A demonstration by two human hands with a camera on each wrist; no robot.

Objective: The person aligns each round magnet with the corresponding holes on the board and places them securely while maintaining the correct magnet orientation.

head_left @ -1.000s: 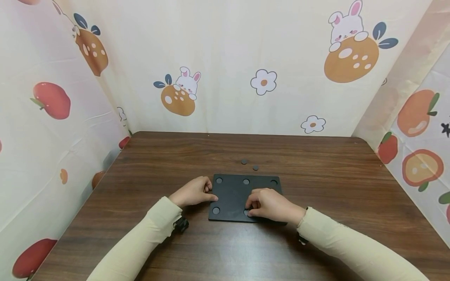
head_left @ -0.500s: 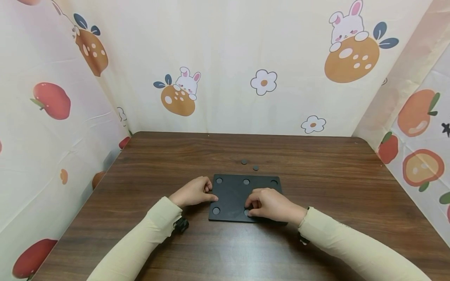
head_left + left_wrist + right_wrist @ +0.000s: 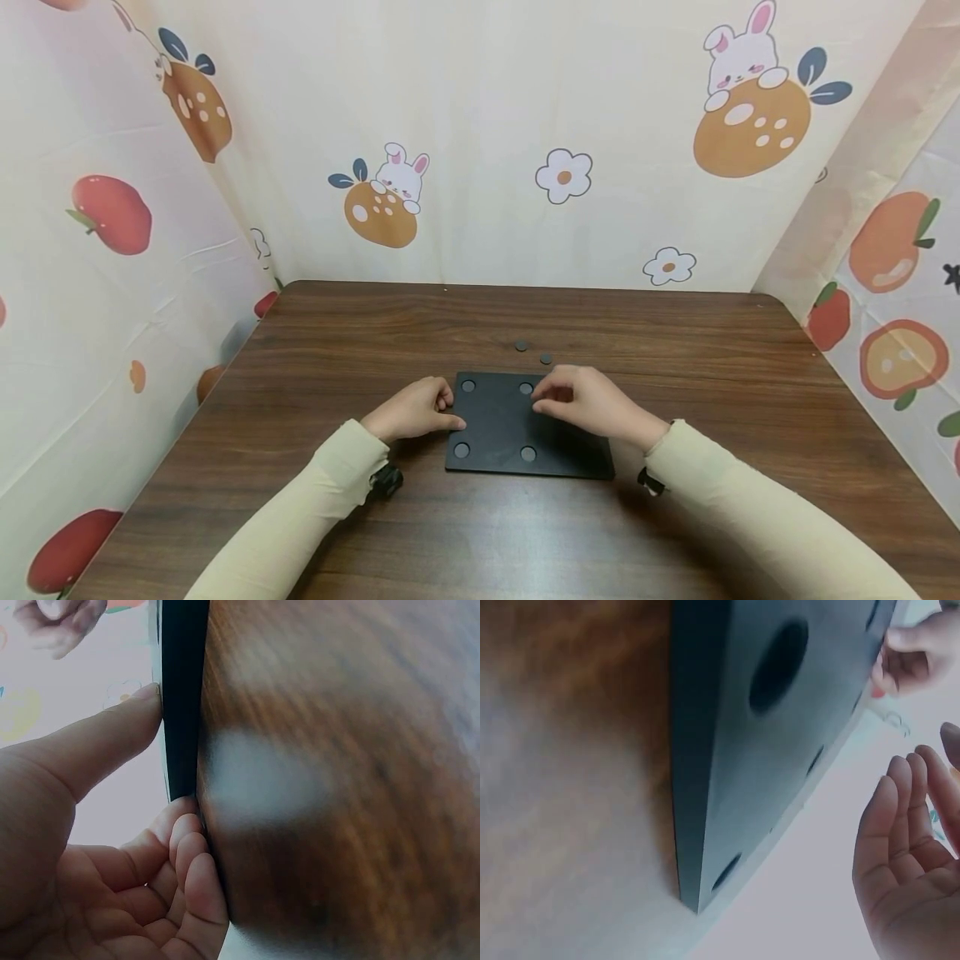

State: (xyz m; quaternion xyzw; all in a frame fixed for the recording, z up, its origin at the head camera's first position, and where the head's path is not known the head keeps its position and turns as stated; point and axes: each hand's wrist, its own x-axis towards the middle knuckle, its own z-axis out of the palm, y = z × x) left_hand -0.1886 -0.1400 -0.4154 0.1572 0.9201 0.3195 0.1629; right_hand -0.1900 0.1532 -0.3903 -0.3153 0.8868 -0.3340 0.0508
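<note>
Here lies one flat black rectangular board (image 3: 491, 427), seemingly plastic, with round recesses (image 3: 780, 667), on the brown wood-grain table (image 3: 360, 525): probably light, stiff and slick, best held by its edges; left hand (image 3: 415, 410) pinching the left edge, right hand (image 3: 591, 403) above, thumb and fingertips apart.

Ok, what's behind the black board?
Two small dark discs lie on the table beyond the black board. The right hand hides the board's far right corner and some table there, so I can't see what's beneath.
</note>
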